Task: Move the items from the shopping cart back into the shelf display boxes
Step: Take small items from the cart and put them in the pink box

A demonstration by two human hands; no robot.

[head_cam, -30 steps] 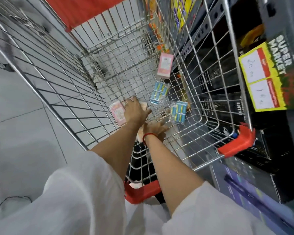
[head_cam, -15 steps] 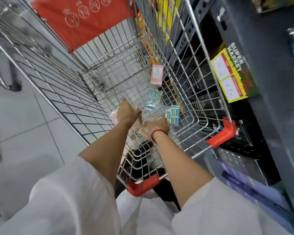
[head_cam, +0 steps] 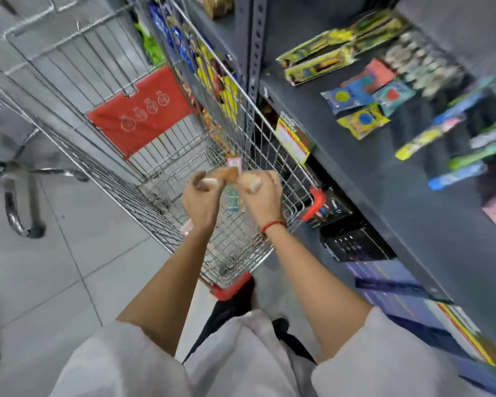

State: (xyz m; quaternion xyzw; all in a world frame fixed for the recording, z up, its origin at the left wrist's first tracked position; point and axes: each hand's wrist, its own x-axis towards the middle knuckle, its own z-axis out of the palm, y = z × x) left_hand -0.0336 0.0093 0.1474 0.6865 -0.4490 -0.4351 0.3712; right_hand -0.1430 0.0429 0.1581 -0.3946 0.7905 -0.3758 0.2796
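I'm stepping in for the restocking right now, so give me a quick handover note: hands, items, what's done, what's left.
Left hand and right hand are raised over the shopping cart, each closed on a small pale packet; blur hides details.
A pink packet and a blue packet remain in the cart.
The shelf with its display packets is to the right.
Done: packets lifted out. Left: place them on the shelf, then fetch the rest.

Wire cart [head_cam: 143,193] with blue packet [head_cam: 233,199]
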